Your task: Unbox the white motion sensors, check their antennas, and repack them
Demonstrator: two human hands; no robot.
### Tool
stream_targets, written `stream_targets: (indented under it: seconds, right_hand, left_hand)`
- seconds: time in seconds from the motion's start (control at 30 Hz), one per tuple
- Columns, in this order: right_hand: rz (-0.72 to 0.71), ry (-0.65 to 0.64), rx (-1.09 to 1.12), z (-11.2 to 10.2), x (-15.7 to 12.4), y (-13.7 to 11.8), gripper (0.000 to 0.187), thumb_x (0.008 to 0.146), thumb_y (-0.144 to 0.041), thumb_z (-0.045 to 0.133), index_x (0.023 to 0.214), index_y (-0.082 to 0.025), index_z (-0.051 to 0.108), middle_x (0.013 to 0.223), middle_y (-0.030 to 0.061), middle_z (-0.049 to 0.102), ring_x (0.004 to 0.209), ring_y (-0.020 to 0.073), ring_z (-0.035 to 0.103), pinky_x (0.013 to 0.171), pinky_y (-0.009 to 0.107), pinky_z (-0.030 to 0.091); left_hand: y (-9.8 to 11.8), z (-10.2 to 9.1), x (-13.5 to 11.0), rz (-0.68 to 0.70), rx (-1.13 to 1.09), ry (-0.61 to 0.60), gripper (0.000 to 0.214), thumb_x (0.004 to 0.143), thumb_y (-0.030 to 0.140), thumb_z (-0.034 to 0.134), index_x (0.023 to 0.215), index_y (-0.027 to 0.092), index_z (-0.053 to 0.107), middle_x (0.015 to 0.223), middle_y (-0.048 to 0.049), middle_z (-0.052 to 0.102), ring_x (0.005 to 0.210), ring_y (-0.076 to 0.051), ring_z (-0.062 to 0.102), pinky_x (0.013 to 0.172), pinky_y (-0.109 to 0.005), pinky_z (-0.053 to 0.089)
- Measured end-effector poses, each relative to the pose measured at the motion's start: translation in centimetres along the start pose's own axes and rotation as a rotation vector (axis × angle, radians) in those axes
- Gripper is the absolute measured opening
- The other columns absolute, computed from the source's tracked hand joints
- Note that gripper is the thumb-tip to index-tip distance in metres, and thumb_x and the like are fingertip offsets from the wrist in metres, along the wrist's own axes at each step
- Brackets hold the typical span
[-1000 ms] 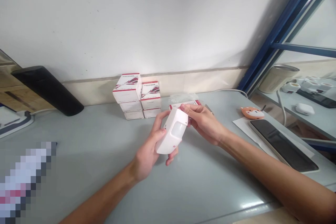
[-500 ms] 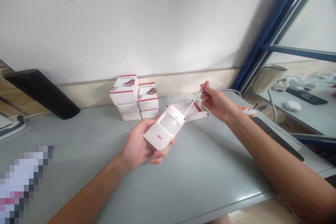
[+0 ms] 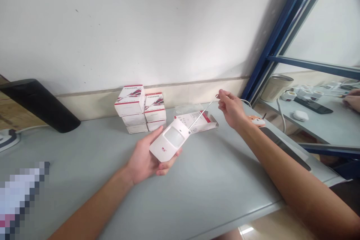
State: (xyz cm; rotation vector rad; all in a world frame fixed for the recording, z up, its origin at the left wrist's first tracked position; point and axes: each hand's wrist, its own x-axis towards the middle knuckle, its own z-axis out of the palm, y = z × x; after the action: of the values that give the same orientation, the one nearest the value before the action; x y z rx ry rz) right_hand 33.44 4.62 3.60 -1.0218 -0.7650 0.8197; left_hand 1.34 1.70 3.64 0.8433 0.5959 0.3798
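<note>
My left hand (image 3: 144, 155) is wrapped round a white motion sensor (image 3: 165, 148), a flat plastic case with a pale window and a small red logo. The case is tilted, its window facing up towards me. From its upper right corner a thin metal telescopic antenna (image 3: 203, 113) sticks out up and to the right. The fingertips of my right hand (image 3: 230, 107) pinch the antenna's far end. Behind the sensor lies an opened white and red carton (image 3: 194, 120) on the grey table (image 3: 213, 180).
Several small white and red boxes (image 3: 129, 99) stand stacked by the wall. At left are a black cylindrical object (image 3: 42, 105) and a pixelated item (image 3: 24, 195). On the right lie an orange and white animal-shaped object (image 3: 256, 121), a dark flat panel (image 3: 284, 146) and a blue-framed glass pane (image 3: 317, 101).
My right hand has drawn the antenna's end away from the sensor, and more of the rod shows. The sensor stays in my left hand. The whole view has shifted slightly.
</note>
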Motion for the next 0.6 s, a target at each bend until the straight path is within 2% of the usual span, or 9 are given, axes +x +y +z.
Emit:
stream_targets:
  seconds: [0.1, 0.23, 0.33, 0.4, 0.53, 0.6]
  right_hand:
    - [-0.051, -0.111, -0.097, 0.9, -1.1, 0.4, 0.042, 0.070, -0.052, 0.093, 0.073, -0.022, 0.063, 0.082, -0.0010, 0.064, 0.060, 0.0087, 0.040, 0.055, 0.027, 0.033]
    - [-0.087, -0.297, -0.207, 3.1, -4.1, 1.3, 0.037, 0.083, -0.050, 0.084, 0.073, -0.022, 0.062, 0.066, -0.0034, 0.057, 0.058, 0.0107, 0.042, 0.057, 0.028, 0.034]
    - [-0.111, -0.396, -0.240, 4.5, -6.4, 2.1, 0.037, 0.086, -0.052, 0.081, 0.077, -0.022, 0.062, 0.077, -0.0002, 0.066, 0.067, 0.0136, 0.054, 0.064, 0.030, 0.042]
    - [-0.074, -0.467, -0.233, 5.0, -7.3, 2.6, 0.038, 0.086, -0.053, 0.081, 0.079, -0.022, 0.062, 0.082, 0.0009, 0.069, 0.071, 0.0150, 0.057, 0.066, 0.030, 0.045]
    - [-0.014, -0.536, -0.260, 4.9, -7.6, 2.3, 0.038, 0.089, -0.056, 0.078, 0.081, -0.022, 0.063, 0.081, 0.0007, 0.070, 0.070, 0.0149, 0.058, 0.065, 0.030, 0.044]
    - [-0.079, -0.535, -0.389, 4.7, -7.3, 1.5, 0.036, 0.093, -0.058, 0.072, 0.087, -0.023, 0.068, 0.085, 0.0017, 0.071, 0.073, 0.0161, 0.059, 0.067, 0.031, 0.045]
  left_hand:
    - [-0.4, 1.0, 0.0, 0.049, 0.016, 0.031, 0.054, 0.101, 0.064, 0.045, 0.108, 0.015, 0.066, 0.087, -0.0092, 0.067, 0.046, -0.010, 0.045, 0.041, -0.024, 0.032]
    - [-0.8, 1.8, 0.0, 0.108, 0.020, 0.075, 0.058, 0.102, 0.067, 0.043, 0.107, 0.015, 0.068, 0.090, -0.0095, 0.067, 0.047, -0.010, 0.043, 0.044, -0.026, 0.033]
    - [-1.1, 2.1, 0.1, 0.132, 0.014, 0.090, 0.059, 0.102, 0.066, 0.042, 0.106, 0.014, 0.070, 0.089, -0.0098, 0.066, 0.048, -0.010, 0.043, 0.045, -0.027, 0.033]
    - [-1.2, 2.3, 0.1, 0.152, 0.000, 0.092, 0.057, 0.103, 0.063, 0.041, 0.103, 0.014, 0.070, 0.088, -0.0098, 0.066, 0.048, -0.010, 0.043, 0.045, -0.027, 0.031]
    - [-1.3, 2.9, 0.0, 0.195, -0.009, 0.102, 0.051, 0.103, 0.057, 0.041, 0.096, 0.014, 0.068, 0.086, -0.0093, 0.064, 0.048, -0.010, 0.042, 0.047, -0.028, 0.027]
    - [-1.2, 3.1, 0.0, 0.212, -0.009, 0.097, 0.047, 0.103, 0.057, 0.042, 0.102, 0.016, 0.065, 0.088, -0.0088, 0.064, 0.049, -0.011, 0.043, 0.048, -0.028, 0.027]
